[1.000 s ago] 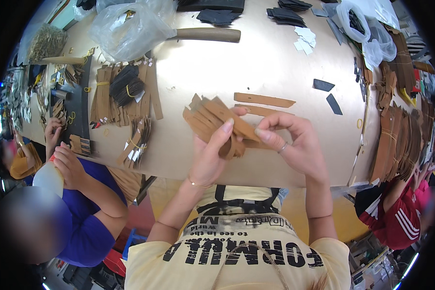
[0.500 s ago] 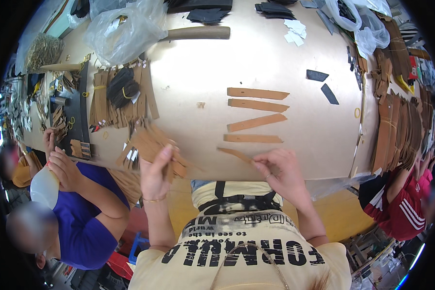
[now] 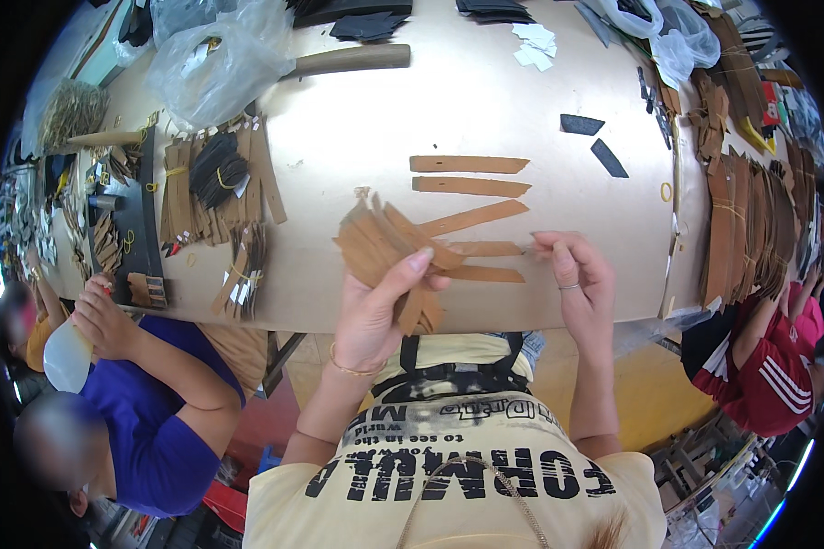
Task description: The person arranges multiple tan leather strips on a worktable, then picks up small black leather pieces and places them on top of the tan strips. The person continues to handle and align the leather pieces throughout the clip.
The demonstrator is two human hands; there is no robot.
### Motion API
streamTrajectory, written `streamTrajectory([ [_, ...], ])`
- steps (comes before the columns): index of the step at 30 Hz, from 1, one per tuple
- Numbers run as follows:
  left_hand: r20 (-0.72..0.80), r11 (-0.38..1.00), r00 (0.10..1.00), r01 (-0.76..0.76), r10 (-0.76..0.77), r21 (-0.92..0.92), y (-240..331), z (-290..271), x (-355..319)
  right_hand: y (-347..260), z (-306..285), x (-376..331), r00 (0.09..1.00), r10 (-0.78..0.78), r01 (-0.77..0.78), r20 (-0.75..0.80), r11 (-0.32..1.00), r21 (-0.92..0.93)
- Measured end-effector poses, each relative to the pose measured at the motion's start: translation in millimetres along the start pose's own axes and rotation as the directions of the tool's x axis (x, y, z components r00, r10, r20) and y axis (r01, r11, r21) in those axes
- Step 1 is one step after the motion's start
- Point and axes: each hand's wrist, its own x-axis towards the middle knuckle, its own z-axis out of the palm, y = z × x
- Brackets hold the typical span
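My left hand (image 3: 375, 306) is closed around a fanned bundle of brown leather strips (image 3: 375, 240), thumb on top. The bundle hangs above the table and hides the left ends of the lower strips in a column. In that column, several tan leather strips (image 3: 471, 165) lie one above another, most roughly level and one slanting up to the right. My right hand (image 3: 579, 274) is just right of the column, fingers loosely bent and apart with nothing visible in them. Its fingertips are close to the end of a lower strip (image 3: 490, 249); whether they touch it I cannot tell.
Two black pieces (image 3: 609, 157) lie to the right. Bundled brown strips (image 3: 742, 229) line the right edge; more bundles (image 3: 178, 192) and a plastic bag (image 3: 206, 78) are at left. A wooden handle (image 3: 352, 60) lies at the back. Co-workers sit either side, one in a blue shirt (image 3: 169, 430).
My left hand has carried the bundle rightward over the column's left ends. My right hand has let go of a strip, now lying at the bottom of the column, and moved right and slightly away.
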Motion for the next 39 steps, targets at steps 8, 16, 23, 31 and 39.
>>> streamTrajectory([
  [8,-0.059,0.998,0.997,-0.053,0.051,-0.03,6.9,10.3,17.3,-15.9,22.9,37.0,0.907,-0.004,-0.18,0.421,0.9,0.396],
  [16,-0.108,0.981,0.975,-0.195,0.195,0.006,11.0,5.5,41.1,-37.8,33.6,72.1,0.903,0.016,-0.126,0.43,0.965,0.229],
  [23,-0.203,0.951,0.935,-0.304,0.289,-0.046,21.3,-4.8,71.1,-31.0,46.4,120.1,0.95,-0.184,0.259,0.25,0.914,-0.311],
  [31,-0.207,0.918,0.926,-0.353,0.315,-0.18,44.4,-49.9,62.2,-15.6,37.0,116.8,0.905,-0.392,0.409,0.166,0.69,-0.597],
  [39,-0.1,0.945,0.964,-0.262,0.247,-0.194,20.0,6.5,63.5,-41.6,55.6,93.9,0.911,-0.07,0.016,0.406,0.991,0.135],
])
